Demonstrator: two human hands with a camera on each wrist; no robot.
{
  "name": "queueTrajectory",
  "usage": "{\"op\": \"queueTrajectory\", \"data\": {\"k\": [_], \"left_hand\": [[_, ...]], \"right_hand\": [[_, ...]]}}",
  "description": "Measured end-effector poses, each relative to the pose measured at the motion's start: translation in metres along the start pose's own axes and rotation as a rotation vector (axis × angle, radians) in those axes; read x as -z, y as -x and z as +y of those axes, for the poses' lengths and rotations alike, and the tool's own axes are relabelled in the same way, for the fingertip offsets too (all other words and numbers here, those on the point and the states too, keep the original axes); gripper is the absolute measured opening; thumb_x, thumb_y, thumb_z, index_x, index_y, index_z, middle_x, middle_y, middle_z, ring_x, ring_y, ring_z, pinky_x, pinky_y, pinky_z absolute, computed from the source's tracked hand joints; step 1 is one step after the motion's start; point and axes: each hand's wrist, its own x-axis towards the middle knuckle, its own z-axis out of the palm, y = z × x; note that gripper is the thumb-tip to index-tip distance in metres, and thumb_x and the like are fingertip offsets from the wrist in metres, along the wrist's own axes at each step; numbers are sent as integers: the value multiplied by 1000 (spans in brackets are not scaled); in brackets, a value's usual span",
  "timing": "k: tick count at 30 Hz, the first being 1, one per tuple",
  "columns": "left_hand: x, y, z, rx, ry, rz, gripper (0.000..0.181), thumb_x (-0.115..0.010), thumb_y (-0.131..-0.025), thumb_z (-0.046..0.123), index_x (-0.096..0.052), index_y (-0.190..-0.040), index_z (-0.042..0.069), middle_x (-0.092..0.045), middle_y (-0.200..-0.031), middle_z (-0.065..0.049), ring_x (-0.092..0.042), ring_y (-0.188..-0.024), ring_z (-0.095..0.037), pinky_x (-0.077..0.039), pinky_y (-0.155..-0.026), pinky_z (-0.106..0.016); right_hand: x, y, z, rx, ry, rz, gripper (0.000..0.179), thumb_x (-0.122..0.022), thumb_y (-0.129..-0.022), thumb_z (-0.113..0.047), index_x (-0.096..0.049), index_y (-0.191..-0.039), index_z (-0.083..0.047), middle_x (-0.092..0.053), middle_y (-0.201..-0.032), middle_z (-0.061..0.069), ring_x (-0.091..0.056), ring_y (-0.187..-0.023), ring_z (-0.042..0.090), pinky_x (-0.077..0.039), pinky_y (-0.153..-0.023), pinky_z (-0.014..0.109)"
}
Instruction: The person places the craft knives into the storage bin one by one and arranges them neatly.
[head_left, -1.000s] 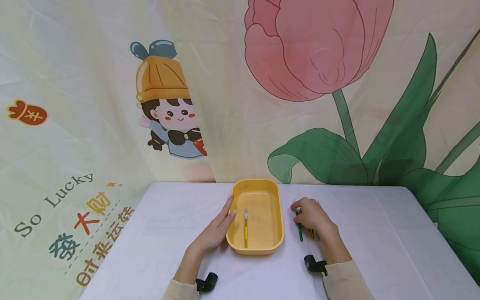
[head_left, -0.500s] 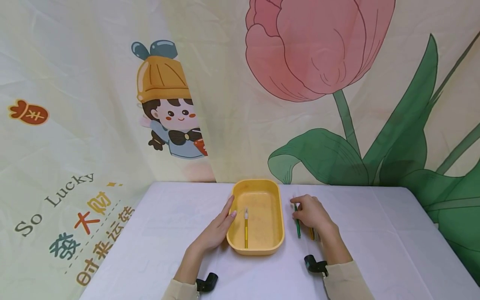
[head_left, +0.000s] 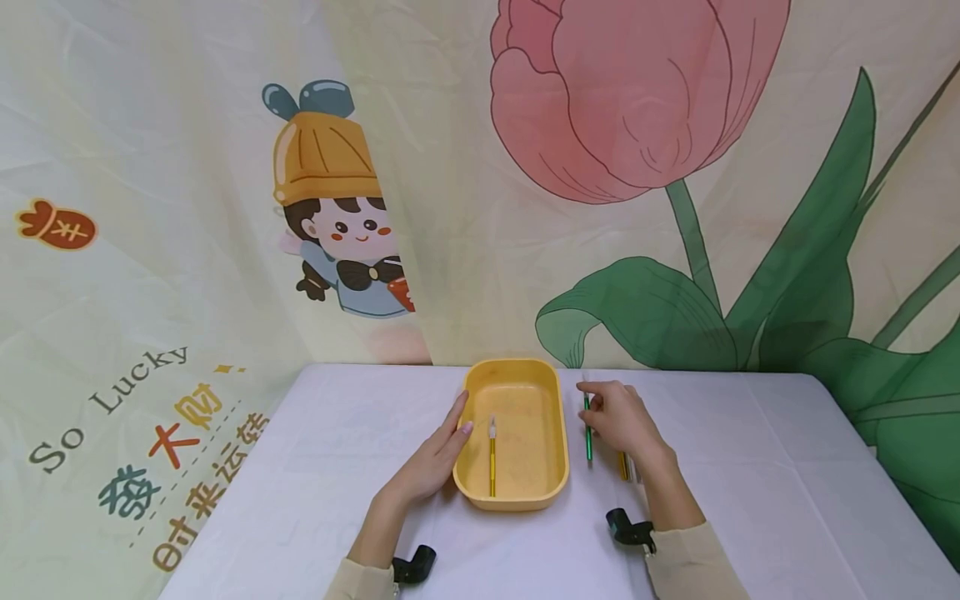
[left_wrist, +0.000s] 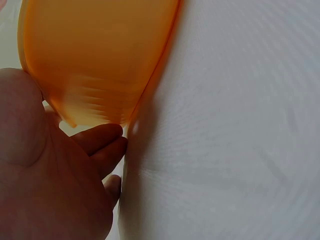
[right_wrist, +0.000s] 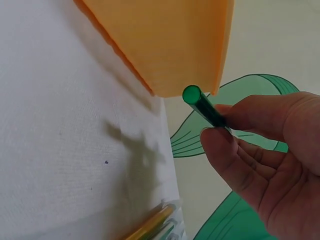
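Note:
My left hand [head_left: 429,467] holds the left side of a yellow plastic tray [head_left: 561,433], with the thumb over the rim and the fingers along the outer wall. Inside the tray lies a slim yellow pen-shaped tool [head_left: 492,458] with a pale tip. To the tray's right, my right hand [head_left: 624,417] pinches a green pen-shaped tool [head_left: 588,442] between thumb and fingers. The right wrist view shows the round end of the green tool [right_wrist: 192,94] pointing at the camera; its far end is hidden by the hand.
Beneath the right hand lie a golden-yellow pen-shaped tool [head_left: 624,467] and paler ones beside it, partly hidden. A white cloth [head_left: 322,467] covers the table. A printed curtain [head_left: 465,208] hangs behind its back edge.
My right hand has lifted slightly and drifted left and away from me, bringing the green tool out from beside the others. The left hand and the tray stay in place.

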Motion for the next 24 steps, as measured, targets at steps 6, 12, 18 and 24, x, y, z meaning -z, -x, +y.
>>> {"op": "queueTrajectory", "data": {"k": [6, 12, 18, 24], "left_hand": [[0, 0, 0, 6, -14, 8, 61, -34, -113, 50, -10, -168, 38, -13, -174, 11, -16, -161, -20, -15, -131, -52], [0, -1, -1, 9, -19, 5, 61, -34, -112, 52, -10, -167, 40, -13, -173, 15, -15, -161, -16, -15, -131, -49], [1, -1, -2, 0, -27, 2, 64, -32, -111, 57, -9, -167, 39, -12, -174, 14, -14, -161, -17, -15, -131, -48], [1, 0, -2, -10, -22, -3, 65, -33, -111, 57, -9, -168, 37, -12, -174, 10, -15, -161, -20, -14, -131, -50]], "right_hand": [[1, 0, -6, 1, -11, 13, 51, -74, -95, -6, -63, -144, -8, -63, -79, 6, -61, -62, 17, -56, -58, 27], [3, 2, -14, -3, -31, 25, 53, -75, -95, -6, -61, -146, -10, -63, -85, 7, -64, -68, 20, -59, -63, 26], [3, 5, -22, 34, -55, 42, 53, -74, -95, -6, -61, -146, -9, -65, -88, 7, -66, -70, 21, -60, -63, 25], [0, 8, -29, 59, -57, 71, 51, -75, -95, -6, -63, -144, -9, -65, -88, 7, -62, -68, 16, -60, -63, 23]]}}
